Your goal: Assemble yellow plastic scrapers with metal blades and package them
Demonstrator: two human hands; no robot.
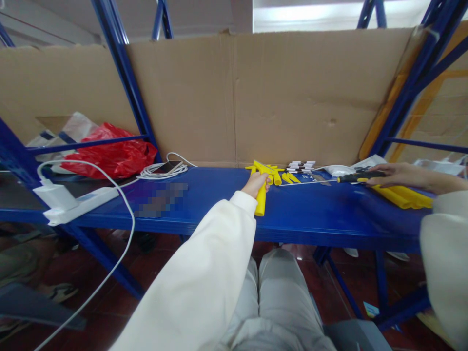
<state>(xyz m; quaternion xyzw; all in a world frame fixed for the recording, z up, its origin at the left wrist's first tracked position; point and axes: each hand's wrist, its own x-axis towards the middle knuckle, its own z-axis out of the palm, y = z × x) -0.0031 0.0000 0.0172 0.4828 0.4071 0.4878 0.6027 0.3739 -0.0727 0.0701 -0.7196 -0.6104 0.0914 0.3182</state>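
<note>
Near the middle of the blue shelf, my left hand [256,184] is closed round a yellow tubular piece [261,201] that points down toward the shelf's front edge. More yellow pieces [277,176] lie just behind and to the right of it. On the right, my right hand [397,175] grips a screwdriver [360,176] with a black and yellow handle, its long thin shaft reaching left toward the yellow pieces. Below my right hand lie larger yellow tubes [404,196]. A small stack of white and black items [302,166] sits at the back.
A red plastic bag [113,151], a coiled white cable [163,170] and a white power strip [86,204] are on the left. Cardboard [292,97] stands behind the blue shelf [219,195]. Blue posts rise at both sides. White packets [340,170] lie at the back right.
</note>
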